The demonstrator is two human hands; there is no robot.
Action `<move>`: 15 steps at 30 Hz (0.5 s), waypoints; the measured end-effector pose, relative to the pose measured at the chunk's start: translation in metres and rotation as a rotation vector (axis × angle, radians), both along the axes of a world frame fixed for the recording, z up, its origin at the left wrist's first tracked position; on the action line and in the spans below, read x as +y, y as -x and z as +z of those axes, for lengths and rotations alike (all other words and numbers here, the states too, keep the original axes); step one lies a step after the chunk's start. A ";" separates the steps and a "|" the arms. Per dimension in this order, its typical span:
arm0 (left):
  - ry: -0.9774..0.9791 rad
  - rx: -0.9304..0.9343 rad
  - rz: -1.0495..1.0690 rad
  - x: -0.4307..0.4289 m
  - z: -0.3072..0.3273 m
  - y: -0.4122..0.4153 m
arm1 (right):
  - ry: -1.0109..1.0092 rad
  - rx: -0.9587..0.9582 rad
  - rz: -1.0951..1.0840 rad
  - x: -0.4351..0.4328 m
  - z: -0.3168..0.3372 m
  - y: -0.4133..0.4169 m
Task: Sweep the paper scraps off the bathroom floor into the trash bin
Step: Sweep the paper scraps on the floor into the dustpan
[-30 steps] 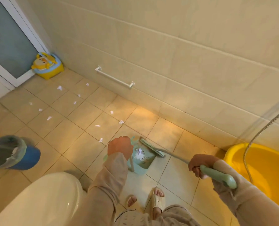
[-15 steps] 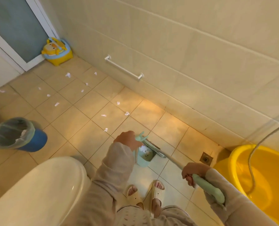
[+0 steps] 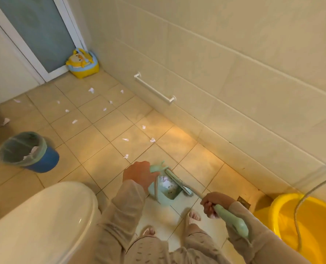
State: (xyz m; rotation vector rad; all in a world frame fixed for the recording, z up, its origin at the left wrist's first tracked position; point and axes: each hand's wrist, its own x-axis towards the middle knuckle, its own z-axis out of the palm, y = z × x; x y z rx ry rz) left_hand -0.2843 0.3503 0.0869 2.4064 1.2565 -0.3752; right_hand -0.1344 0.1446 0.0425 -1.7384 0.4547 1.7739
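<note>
While the trash bin (image 3: 44, 161) at the far left has some white paper showing inside its liner, the job looks well short of done. It stands on the floor tiles beside the toilet (image 3: 44, 216), well apart from where the sweeping goes on.

To its right, paper scraps (image 3: 74, 121) lie scattered over the tiles, from near the door and the child's potty (image 3: 82, 63) down toward the person. I count roughly a dozen, the closest just beyond the left hand (image 3: 139, 174). That hand wraps its fingers round the top of the upright handle of the dustpan (image 3: 164, 195), which is set on the floor in front of the feet. A small heap of white scraps sits in the pan, so one batch is gathered but not yet emptied.

Right against the pan's open side lies the head of the broom (image 3: 177, 181). Its long shaft runs down and right to the right hand (image 3: 213, 203), which is clenched round the pale green grip. Farther right stands a yellow tub (image 3: 301, 225), with no paper visible near it.

By my reading, what remains is to collect the pieces across the middle tiles, then carry the pan to the bin and tip it in.
</note>
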 end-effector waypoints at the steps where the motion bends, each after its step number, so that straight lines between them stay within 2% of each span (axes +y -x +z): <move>1: 0.011 -0.002 0.033 0.003 -0.001 0.002 | -0.013 -0.008 -0.029 0.001 0.004 -0.011; 4: 0.024 -0.009 0.154 0.012 -0.003 0.007 | -0.042 -0.016 -0.032 0.009 0.009 -0.043; 8: -0.005 0.008 0.312 0.017 0.000 -0.001 | -0.058 -0.143 0.196 0.039 0.018 -0.081; 15: 0.007 0.032 0.562 0.018 0.004 -0.025 | -0.098 -0.193 0.470 0.103 0.030 -0.147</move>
